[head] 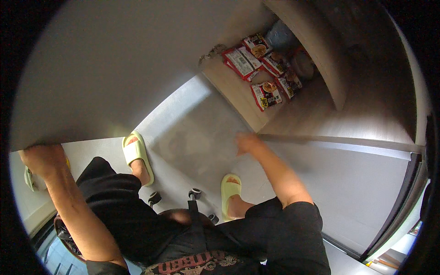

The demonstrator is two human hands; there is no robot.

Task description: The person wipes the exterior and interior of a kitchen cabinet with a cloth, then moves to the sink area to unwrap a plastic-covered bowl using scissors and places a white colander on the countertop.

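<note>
My left hand (44, 160) is at the lower left, its fingers hidden behind the bottom edge of a large grey cabinet door (103, 68). My right hand (248, 142), blurred, hangs over the floor beside the front corner of an open cabinet; nothing shows in it, and its fingers are not clear. On the wooden cabinet shelf (225, 84) lie several red, white and black food packets, one (266, 95) nearest the front and a stacked pair (242, 62) further left. Behind them stand a bluish translucent thing (280, 34) and a dim round container (302, 63).
Green slippers (135, 153) are on my feet on the grey floor. Stool casters (195, 193) stand between my legs. A grey panel (347, 185) lies to the right of my arm. A bin with a black liner (67, 237) is at the lower left.
</note>
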